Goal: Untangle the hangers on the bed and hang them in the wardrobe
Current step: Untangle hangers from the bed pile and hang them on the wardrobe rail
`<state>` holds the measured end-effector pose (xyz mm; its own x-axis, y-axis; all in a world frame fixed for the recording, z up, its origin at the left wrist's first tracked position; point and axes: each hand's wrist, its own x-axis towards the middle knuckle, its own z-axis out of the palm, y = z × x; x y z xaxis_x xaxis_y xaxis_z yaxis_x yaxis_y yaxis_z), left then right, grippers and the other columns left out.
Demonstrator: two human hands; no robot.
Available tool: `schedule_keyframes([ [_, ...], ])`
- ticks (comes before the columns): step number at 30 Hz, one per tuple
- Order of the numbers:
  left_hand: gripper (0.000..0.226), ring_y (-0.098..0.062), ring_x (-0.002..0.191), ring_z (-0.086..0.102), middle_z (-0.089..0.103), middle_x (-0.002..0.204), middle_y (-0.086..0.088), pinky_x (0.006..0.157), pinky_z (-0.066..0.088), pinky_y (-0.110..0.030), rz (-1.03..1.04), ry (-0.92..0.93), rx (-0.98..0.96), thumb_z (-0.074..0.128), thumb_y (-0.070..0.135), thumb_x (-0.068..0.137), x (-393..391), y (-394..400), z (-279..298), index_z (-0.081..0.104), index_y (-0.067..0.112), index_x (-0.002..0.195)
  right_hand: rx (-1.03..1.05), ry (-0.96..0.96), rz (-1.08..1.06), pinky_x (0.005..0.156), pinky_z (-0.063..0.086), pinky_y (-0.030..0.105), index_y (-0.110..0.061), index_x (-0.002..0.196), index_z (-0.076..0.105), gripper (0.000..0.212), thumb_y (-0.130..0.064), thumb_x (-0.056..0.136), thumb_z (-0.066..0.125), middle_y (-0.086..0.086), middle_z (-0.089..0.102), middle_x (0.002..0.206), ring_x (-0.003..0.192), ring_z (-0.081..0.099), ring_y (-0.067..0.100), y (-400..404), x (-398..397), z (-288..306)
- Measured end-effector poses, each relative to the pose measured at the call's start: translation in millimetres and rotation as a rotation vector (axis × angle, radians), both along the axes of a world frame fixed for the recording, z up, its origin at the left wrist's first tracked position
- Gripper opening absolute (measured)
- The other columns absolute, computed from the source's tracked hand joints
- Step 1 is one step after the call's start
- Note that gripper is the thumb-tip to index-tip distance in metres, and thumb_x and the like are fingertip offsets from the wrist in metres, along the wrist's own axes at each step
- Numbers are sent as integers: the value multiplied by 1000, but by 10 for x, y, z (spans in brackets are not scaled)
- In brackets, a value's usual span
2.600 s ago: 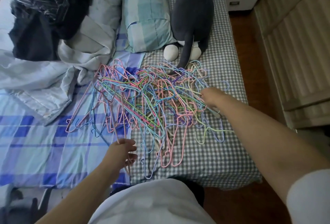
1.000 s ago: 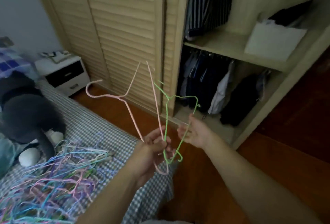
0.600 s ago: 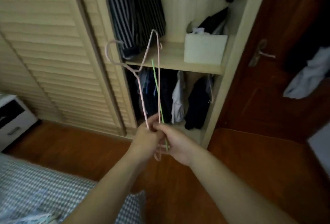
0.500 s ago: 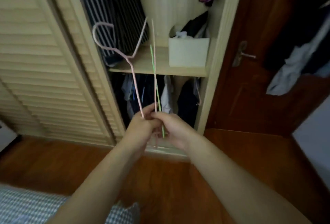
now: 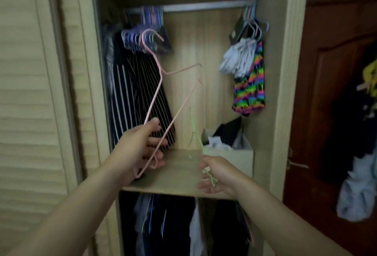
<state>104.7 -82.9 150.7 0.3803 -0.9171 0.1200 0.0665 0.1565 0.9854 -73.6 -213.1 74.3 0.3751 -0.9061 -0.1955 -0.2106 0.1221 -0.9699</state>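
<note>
My left hand (image 5: 140, 147) grips a pink wire hanger (image 5: 157, 90) by its lower corner, with the hook pointing up towards the wardrobe rail (image 5: 204, 7). My right hand (image 5: 216, 174) pinches a thin green hanger (image 5: 195, 133), lower and to the right, in front of the wooden shelf (image 5: 179, 174). The two hangers are apart. Several coloured hangers (image 5: 151, 21) hang bunched at the rail's left end. The bed is out of view.
Striped dark clothes (image 5: 138, 96) hang at the left under the rail. White and rainbow-patterned garments (image 5: 248, 80) hang at the right. A white box (image 5: 230, 160) of clothes stands on the shelf. A louvred wardrobe door (image 5: 30, 92) is on the left, a brown door (image 5: 336, 92) on the right.
I turned from the bed to the wardrobe with two hangers. My hands were together on them; now they are apart, pink raised in the left, green in the right.
</note>
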Motion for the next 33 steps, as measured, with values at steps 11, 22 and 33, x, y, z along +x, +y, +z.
schedule_keyframes([
  [11, 42, -36, 82, 64, 61, 106, -15, 70, 52, -41, 19, -328, 45, 40, 44, 97, 811, -1764, 1963, 60, 7, 94, -308, 24, -148, 61, 48, 28, -12, 81, 53, 37, -37, 105, 37, 7, 57, 78, 61, 65, 28, -1688, 679, 2199],
  [22, 31, -40, 98, 66, 65, 115, -22, 84, 56, -44, -36, -199, -177, 50, 28, 99, 1008, -2710, 2555, 68, 3, 101, -464, -32, -206, 59, 55, 32, -6, 95, 51, 22, -23, 98, 37, 17, 60, 89, 76, 70, 40, -2489, 505, 3283],
  [33, 21, -41, 92, 67, 67, 107, -23, 85, 58, -53, 286, -549, -222, 42, 2, 95, 1040, -3810, 3572, 60, -4, 104, -580, -48, -224, 53, 43, 24, -6, 101, 63, 24, -20, 99, 44, 14, 64, 95, 73, 66, 32, -2876, 624, 3455],
])
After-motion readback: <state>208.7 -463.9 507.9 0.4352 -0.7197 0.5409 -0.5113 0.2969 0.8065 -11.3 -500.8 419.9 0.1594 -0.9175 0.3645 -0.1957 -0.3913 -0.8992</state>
